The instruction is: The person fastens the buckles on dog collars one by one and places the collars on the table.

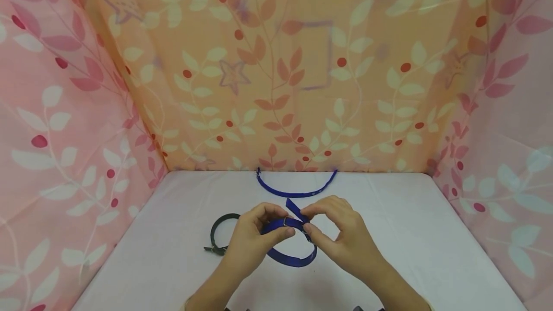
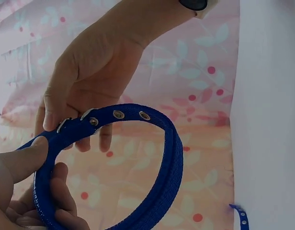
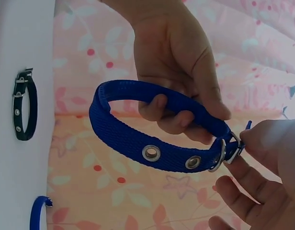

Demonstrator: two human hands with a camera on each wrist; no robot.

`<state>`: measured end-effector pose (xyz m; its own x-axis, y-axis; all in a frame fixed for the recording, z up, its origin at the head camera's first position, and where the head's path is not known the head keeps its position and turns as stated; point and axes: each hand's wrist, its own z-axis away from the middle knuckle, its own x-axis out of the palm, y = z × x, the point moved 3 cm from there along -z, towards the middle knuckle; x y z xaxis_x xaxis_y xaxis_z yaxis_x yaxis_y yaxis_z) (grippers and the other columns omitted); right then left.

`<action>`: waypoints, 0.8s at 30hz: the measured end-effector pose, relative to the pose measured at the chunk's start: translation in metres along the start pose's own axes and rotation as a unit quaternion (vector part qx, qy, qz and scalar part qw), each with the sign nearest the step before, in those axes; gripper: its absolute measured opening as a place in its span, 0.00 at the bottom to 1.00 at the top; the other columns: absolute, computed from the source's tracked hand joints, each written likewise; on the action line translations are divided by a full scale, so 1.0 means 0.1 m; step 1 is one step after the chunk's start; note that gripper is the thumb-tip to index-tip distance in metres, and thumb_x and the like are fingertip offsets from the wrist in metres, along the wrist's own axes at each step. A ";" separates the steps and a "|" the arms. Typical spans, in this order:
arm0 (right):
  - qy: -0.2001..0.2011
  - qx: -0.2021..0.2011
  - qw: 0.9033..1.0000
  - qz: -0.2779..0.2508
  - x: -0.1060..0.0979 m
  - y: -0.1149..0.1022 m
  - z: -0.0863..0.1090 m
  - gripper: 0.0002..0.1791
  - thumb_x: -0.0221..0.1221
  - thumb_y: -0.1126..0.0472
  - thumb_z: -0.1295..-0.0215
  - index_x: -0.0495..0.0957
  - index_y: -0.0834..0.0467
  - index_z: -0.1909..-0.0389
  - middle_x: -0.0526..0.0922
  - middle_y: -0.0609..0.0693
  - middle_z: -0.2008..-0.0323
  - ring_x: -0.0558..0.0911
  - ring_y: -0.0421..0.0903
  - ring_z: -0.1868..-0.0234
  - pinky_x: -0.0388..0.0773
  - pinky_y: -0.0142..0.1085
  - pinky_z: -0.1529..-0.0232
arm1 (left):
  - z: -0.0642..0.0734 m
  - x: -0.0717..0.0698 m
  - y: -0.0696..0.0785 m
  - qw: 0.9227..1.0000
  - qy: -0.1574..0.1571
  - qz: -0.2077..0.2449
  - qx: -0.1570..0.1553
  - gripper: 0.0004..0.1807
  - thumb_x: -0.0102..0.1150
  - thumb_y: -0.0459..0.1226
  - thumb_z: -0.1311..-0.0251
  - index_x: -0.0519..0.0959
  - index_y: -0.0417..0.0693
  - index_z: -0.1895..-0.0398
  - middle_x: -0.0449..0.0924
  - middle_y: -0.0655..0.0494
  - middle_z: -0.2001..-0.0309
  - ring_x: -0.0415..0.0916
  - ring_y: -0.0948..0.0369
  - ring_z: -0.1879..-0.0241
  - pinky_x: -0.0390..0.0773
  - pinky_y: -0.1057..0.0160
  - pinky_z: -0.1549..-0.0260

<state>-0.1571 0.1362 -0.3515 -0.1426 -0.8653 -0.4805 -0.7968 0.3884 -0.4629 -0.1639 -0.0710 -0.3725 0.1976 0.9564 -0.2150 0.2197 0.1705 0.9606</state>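
Both hands hold a blue collar point(image 1: 290, 261), bent into a loop above the table. My left hand point(image 1: 252, 241) grips the band between thumb and fingers at the loop's left side. With thumb and fingertips, my right hand point(image 1: 343, 234) pinches the strap by the metal buckle point(image 3: 235, 147). The strap's loose end point(image 1: 294, 207) sticks up between the hands. In the right wrist view, metal-ringed holes point(image 3: 151, 153) run along the band, and a metal ring point(image 3: 218, 155) sits beside the buckle. The strap passes through the buckle.
A dark collar point(image 1: 212, 234), buckled into a ring, lies on the white table point(image 1: 164, 268) left of the left hand, which partly covers it. Another blue collar point(image 1: 294, 195) lies unfastened in a curve at the back edge. Patterned cloth walls point(image 1: 367, 109) enclose the back and sides.
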 end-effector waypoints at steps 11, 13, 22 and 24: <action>0.036 -0.088 0.995 0.007 -0.03 -0.02 -0.03 0.19 0.72 0.68 0.46 0.87 0.49 0.54 0.86 0.40 0.61 0.82 0.40 0.56 0.69 0.33 0.43 | 0.02 0.00 0.03 1.000 -0.003 0.011 0.024 0.13 0.76 0.43 0.43 0.87 0.58 0.55 0.88 0.58 0.56 0.87 0.56 0.57 0.86 0.64 0.55; 0.034 -0.096 0.995 0.015 -0.06 -0.01 -0.04 0.17 0.71 0.68 0.47 0.88 0.48 0.57 0.85 0.39 0.63 0.81 0.39 0.58 0.68 0.34 0.44 | 0.03 0.00 0.04 0.999 0.007 0.019 0.032 0.13 0.76 0.41 0.44 0.87 0.56 0.55 0.88 0.58 0.56 0.87 0.56 0.57 0.86 0.64 0.55; 0.001 -0.100 0.995 0.009 -0.13 -0.01 -0.07 0.13 0.68 0.66 0.44 0.88 0.45 0.62 0.84 0.38 0.66 0.78 0.38 0.58 0.67 0.34 0.49 | 0.05 0.02 0.07 0.998 0.014 0.045 0.035 0.13 0.76 0.38 0.44 0.88 0.53 0.55 0.87 0.54 0.55 0.88 0.55 0.56 0.86 0.63 0.55; -0.006 -0.100 0.995 0.007 -0.12 -0.01 -0.07 0.14 0.69 0.68 0.47 0.88 0.46 0.62 0.83 0.39 0.66 0.77 0.38 0.58 0.67 0.34 0.49 | 0.06 0.02 0.07 0.998 0.015 0.042 0.034 0.13 0.76 0.38 0.44 0.88 0.54 0.55 0.87 0.54 0.55 0.88 0.55 0.56 0.86 0.63 0.55</action>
<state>-0.1583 0.1444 -0.3400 -0.1483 -0.8562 -0.4948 -0.8960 0.3281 -0.2993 -0.1566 -0.0694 -0.3675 0.1904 0.9734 -0.1274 0.2672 0.0735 0.9608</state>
